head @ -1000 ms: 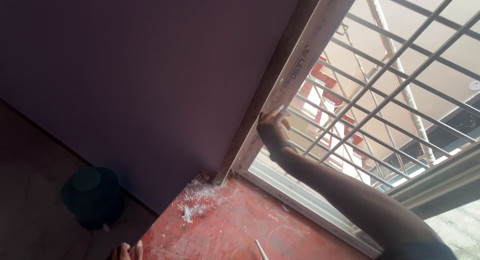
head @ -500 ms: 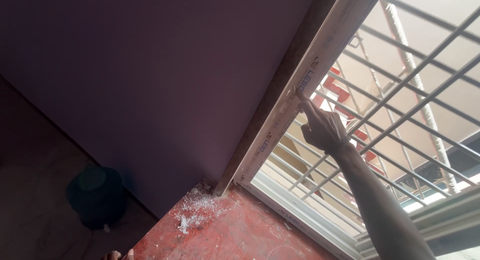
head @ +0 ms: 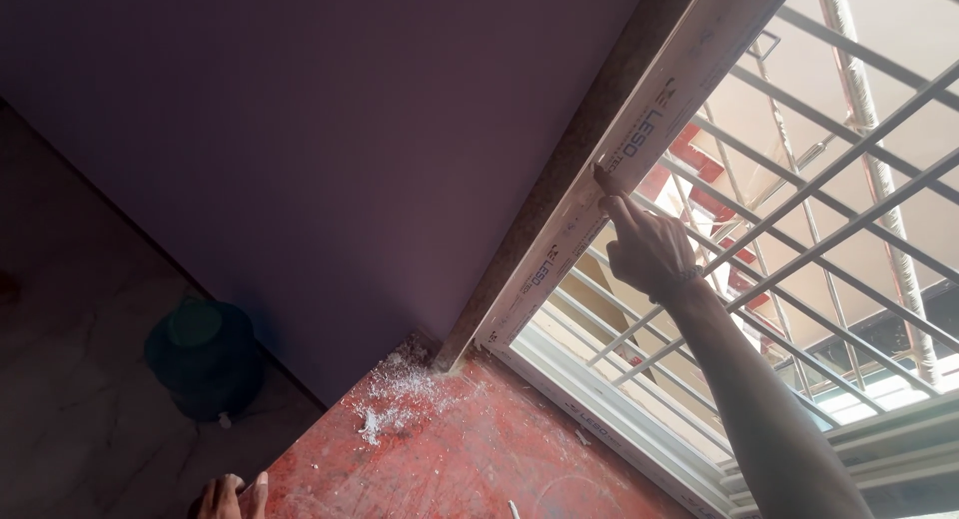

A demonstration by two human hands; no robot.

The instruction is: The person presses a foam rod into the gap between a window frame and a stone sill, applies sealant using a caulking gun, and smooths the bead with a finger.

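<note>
Pressing its forefinger tip against the white window frame (head: 639, 139) beside the purple wall (head: 330, 159), the right hand (head: 649, 249) has its other fingers curled together, gripping nothing. This looks like checking or smoothing the frame's edge; the next move calls for steady fingertip contact. The left hand (head: 232, 497) rests fingers together on the red sill (head: 479, 459), near white debris (head: 395, 404).

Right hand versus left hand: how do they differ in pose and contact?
The right hand is raised, forefinger pressed to the white window frame; the left hand sits low on the red sill. The right shows fully with its forearm; the left shows only fingers. Both are bare.
</note>
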